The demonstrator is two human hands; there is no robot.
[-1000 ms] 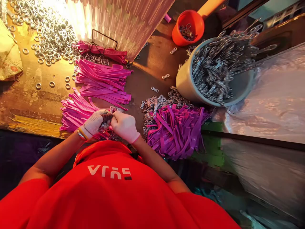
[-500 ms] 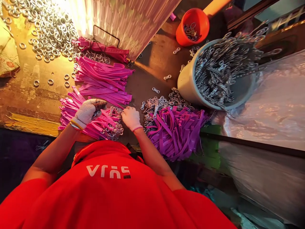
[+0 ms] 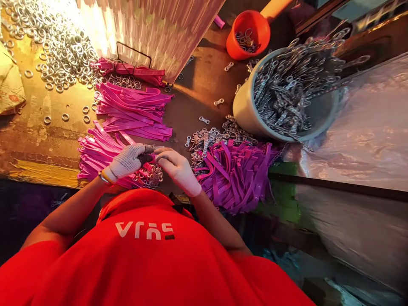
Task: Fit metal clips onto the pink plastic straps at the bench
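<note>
My left hand [image 3: 127,160], in a white dotted glove with dark fingertips, is closed on a pink strap [image 3: 126,138] that shows behind the glove. My right hand [image 3: 177,170], in a white glove with dark fingertips, meets it and pinches at the strap's end; the fingers hide most of what is there. Just below the hands lies a pile of pink straps with metal rings [image 3: 152,175] at their ends. Another heap of plain pink straps [image 3: 134,112] lies beyond. To the right is a mound of purple straps [image 3: 237,178].
Loose metal rings [image 3: 70,55] cover the table's far left. Small metal links [image 3: 204,120] lie near the purple mound. A pale bucket [image 3: 245,108] of twisted metal pieces stands at right, an orange cup [image 3: 237,42] behind it. A ribbed translucent panel [image 3: 159,29] stands at the back.
My hands have come together above the ringed straps. The left moved right, and the right rose from the rings to meet it. The view has shifted slightly.
</note>
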